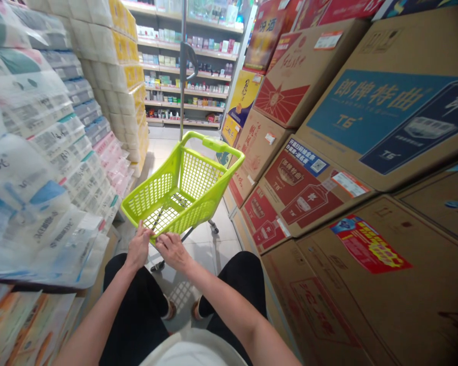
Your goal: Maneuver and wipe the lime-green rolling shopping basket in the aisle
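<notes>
A lime-green plastic shopping cart (204, 218) stands in front of my knees, turned at an angle, with nothing in its lattice basket. My left hand (138, 247) is closed on the basket's near rim, close to its left corner. Just to the right, my right hand (171, 250) has its fingers curled over the same rim. The two hands are close together, and their fingertips are partly hidden by the rim and each other. The cart's push handle is at the far end, away from me. A caster shows below the right side.
Stacked cardboard cartons (336, 193) wall the right side. Plastic-wrapped tissue packs (34, 168) are piled on the left, with yellow-and-white bundles (114, 76) behind them. A metal pole (183, 96) rises beyond the cart, before shelves (198, 91) of small boxes and bottles.
</notes>
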